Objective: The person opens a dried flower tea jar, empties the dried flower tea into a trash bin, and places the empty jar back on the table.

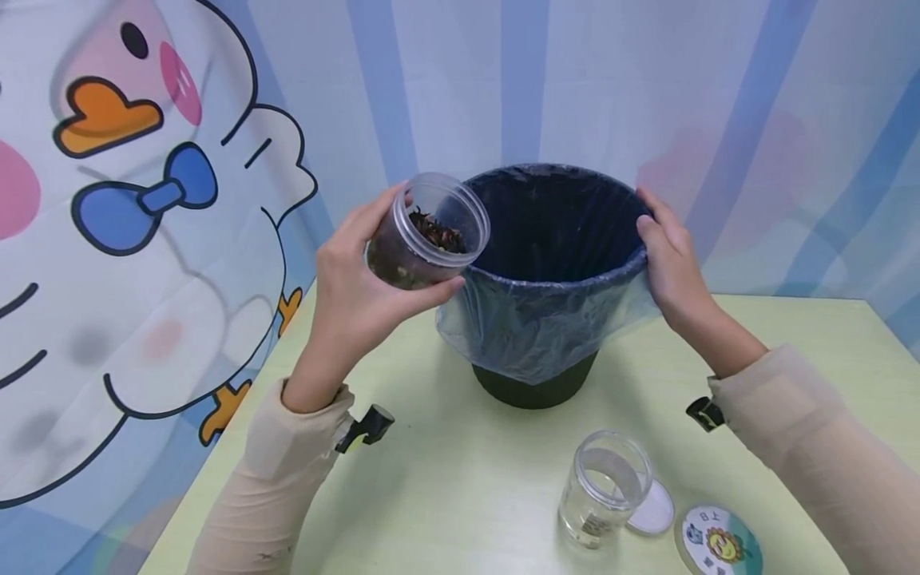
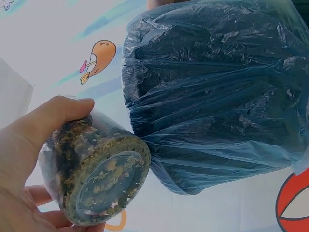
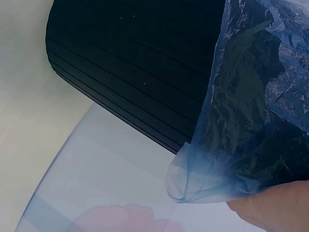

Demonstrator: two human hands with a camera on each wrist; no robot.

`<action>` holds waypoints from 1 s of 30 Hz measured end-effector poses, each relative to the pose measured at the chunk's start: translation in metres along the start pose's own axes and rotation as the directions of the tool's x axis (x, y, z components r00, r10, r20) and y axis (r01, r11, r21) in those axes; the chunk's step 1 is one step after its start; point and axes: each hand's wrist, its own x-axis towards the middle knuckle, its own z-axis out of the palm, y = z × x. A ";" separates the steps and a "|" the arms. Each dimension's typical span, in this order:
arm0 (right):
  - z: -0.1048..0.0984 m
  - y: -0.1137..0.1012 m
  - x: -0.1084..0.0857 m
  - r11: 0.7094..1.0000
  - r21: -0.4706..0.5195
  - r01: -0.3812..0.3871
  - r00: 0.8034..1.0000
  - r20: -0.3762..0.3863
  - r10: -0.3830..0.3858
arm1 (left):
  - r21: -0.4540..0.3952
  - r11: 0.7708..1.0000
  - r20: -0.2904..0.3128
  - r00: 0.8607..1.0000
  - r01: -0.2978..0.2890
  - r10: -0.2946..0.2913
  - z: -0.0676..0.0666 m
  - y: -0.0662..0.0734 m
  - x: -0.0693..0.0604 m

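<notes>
My left hand (image 1: 359, 279) grips a clear plastic jar (image 1: 431, 231), tilted toward the bin at its left rim. Dark dried flakes, like tea leaves (image 1: 438, 231), lie inside; through its base (image 2: 108, 186) in the left wrist view, paler bits show too. A black trash bin (image 1: 535, 387) stands on the table, lined with a translucent blue bag (image 1: 539, 327) folded over its rim. At the bin's right rim my right hand (image 1: 676, 263) holds on, thumb inside and fingers outside. The inside of the bin looks dark, and its bottom cannot be made out.
Near the front of the pale green table (image 1: 402, 495) stands an open clear jar (image 1: 604, 495). Beside it lie a white lid (image 1: 652, 507) and a round label-covered lid (image 1: 722, 543) with a sunflower picture. A cartoon-printed cloth (image 1: 446, 80) hangs behind.
</notes>
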 end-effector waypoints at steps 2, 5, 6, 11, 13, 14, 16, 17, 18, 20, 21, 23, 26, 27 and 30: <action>0.000 0.001 0.000 1.000 0.001 0.001 1.000 0.000 -0.001 | 0.007 1.000 -0.001 1.000 -0.004 0.004 0.000 0.000 0.002; 0.000 0.001 0.001 1.000 0.005 0.001 1.000 0.003 -0.001 | 0.019 1.000 -0.007 1.000 -0.015 0.015 0.000 0.000 0.005; 0.000 0.001 0.000 1.000 0.006 -0.001 1.000 0.004 0.001 | 0.022 1.000 -0.008 1.000 -0.018 0.018 0.000 0.000 0.007; 0.000 0.000 0.000 1.000 0.008 0.000 1.000 0.002 0.000 | 0.051 0.999 -0.007 1.000 -0.006 0.006 0.000 -0.002 0.013; 0.001 0.000 0.000 1.000 0.009 0.002 1.000 0.001 -0.002 | 0.061 0.998 -0.005 1.000 0.003 -0.003 0.000 -0.003 0.016; 0.001 0.001 -0.001 1.000 0.008 0.003 1.000 0.000 -0.003 | 0.063 0.998 -0.003 1.000 0.004 -0.004 0.000 -0.003 0.018; 0.001 0.001 -0.001 1.000 0.009 0.005 1.000 0.000 -0.005 | 0.074 0.997 -0.002 1.000 0.001 -0.001 0.001 -0.004 0.021; 0.001 0.001 -0.001 1.000 0.008 0.007 1.000 0.001 -0.007 | 0.078 0.997 -0.001 1.000 -0.002 0.002 0.001 -0.005 0.023; 0.001 0.001 -0.001 1.000 0.007 0.008 1.000 0.001 -0.008 | 0.084 0.996 0.000 1.000 -0.007 0.007 0.001 -0.005 0.025; 0.001 0.002 -0.001 1.000 0.008 0.013 1.000 0.000 -0.013 | 0.095 0.995 0.003 1.000 -0.011 0.011 0.002 -0.005 0.028; 0.001 0.002 0.000 1.000 0.011 0.016 1.000 0.000 -0.016 | 0.099 0.995 0.004 1.000 -0.011 0.011 0.002 -0.005 0.030; 0.001 0.002 0.000 1.000 0.013 0.023 1.000 -0.002 -0.023 | 0.103 0.995 0.008 1.000 -0.005 0.004 0.003 -0.005 0.032; 0.002 0.002 0.000 0.999 0.018 0.030 1.000 -0.007 -0.030 | 0.113 0.994 0.013 1.000 0.003 -0.005 0.004 -0.005 0.035; 0.002 0.003 0.000 0.999 0.019 0.032 0.999 -0.008 -0.031 | 0.117 0.993 0.016 1.000 0.006 -0.008 0.005 -0.005 0.035; 0.002 0.002 0.000 0.999 0.019 0.035 0.999 -0.012 -0.035 | 0.136 0.991 0.022 1.000 0.010 -0.013 0.006 -0.005 0.037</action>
